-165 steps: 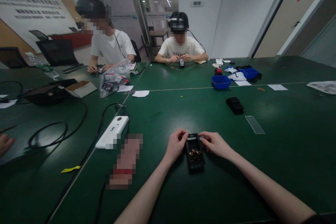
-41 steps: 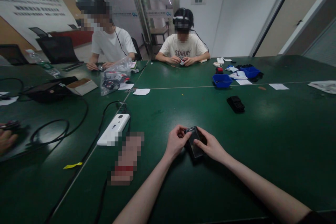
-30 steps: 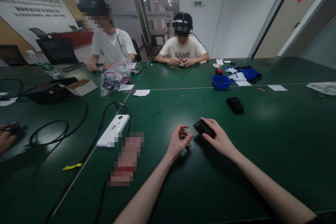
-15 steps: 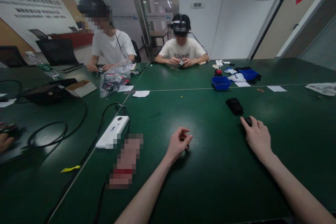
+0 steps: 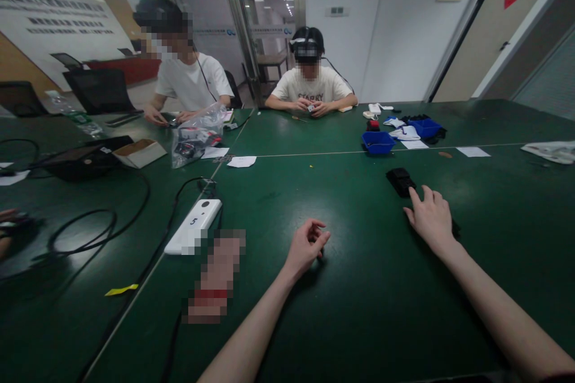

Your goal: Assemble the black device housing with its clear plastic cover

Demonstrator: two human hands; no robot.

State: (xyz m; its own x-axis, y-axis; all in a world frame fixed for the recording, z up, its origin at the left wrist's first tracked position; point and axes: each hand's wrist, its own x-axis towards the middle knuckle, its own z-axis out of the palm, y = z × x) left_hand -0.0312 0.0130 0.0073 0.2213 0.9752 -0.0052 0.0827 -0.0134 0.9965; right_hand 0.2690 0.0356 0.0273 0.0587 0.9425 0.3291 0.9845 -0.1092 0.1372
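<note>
My left hand (image 5: 308, 246) rests on the green table (image 5: 359, 305) near the middle, its fingers loosely curled and apart, with nothing visible in them. Farther right, my right hand (image 5: 431, 218) is open, palm down, fingers stretched forward. Its fingertips are at the near edge of a black pouch-like item (image 5: 399, 182); whether they touch it I cannot tell. Another small dark object (image 5: 456, 229) shows partly from behind the right side of that hand, and the rest of it is hidden.
Left of my left hand are a white power bank marked 5 (image 5: 194, 226), a blurred-out flat item (image 5: 215, 275) and black cables (image 5: 108, 212). Blue trays (image 5: 378, 142) and white papers (image 5: 473, 152) lie farther back. Two people (image 5: 309, 84) sit opposite; another person's hand shows at far left.
My right hand has let go of the small dark object, leaving it to the right, and has moved slightly left towards the black pouch-like item. My left hand stays put.
</note>
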